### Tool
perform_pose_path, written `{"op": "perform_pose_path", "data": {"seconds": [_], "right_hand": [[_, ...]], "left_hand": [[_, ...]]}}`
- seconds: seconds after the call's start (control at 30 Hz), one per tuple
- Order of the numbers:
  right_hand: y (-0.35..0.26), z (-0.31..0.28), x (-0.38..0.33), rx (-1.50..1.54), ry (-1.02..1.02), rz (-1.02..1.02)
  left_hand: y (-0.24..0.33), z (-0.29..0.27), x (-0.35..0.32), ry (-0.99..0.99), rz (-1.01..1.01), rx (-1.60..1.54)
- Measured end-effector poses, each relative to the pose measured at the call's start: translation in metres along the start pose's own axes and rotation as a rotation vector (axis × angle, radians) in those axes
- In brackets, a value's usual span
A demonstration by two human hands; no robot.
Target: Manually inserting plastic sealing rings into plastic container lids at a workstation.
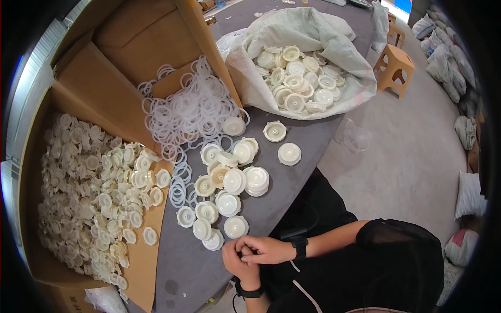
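Note:
At the table's near edge my two hands meet, fingers curled against each other. My left hand [241, 265] comes up from the lower edge; my right hand [269, 250] reaches in from the right and overlaps it. Both are closed, and whatever may be inside them is hidden. Closest to them lie a white plastic cap [213, 240] and another cap [236, 227], part of a loose pile of round caps [235, 181] on the grey table [282, 195]. Left of the pile, translucent rings [180, 180] trail down from a large heap of rings [190, 112].
A cardboard box [117, 62] on the left holds many small white plastic parts [86, 193]. Behind the pile, an open white woven sack [349, 91] is full of caps. Beyond the table stand an orange stool [395, 70] and stacked sacks [443, 62].

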State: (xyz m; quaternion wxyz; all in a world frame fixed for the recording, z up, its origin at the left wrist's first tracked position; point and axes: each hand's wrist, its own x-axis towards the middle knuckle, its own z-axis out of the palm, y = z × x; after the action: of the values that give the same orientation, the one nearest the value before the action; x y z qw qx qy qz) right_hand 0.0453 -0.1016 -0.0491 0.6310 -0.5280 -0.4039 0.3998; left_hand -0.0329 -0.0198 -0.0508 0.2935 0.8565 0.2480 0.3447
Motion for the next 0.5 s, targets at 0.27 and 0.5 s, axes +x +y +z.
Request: {"op": "perform_pose_path", "data": {"seconds": [0.27, 0.5], "right_hand": [[-0.017, -0.023, 0.004, 0.593, -0.005, 0.252], [-0.006, -0.042, 0.009, 0.79, 0.039, 0.293]], "left_hand": [[0.008, -0.055, 0.028, -0.23, -0.489, -0.598], [-0.013, -0.116, 0.09, -0.396, -0.333, -0.005]]}}
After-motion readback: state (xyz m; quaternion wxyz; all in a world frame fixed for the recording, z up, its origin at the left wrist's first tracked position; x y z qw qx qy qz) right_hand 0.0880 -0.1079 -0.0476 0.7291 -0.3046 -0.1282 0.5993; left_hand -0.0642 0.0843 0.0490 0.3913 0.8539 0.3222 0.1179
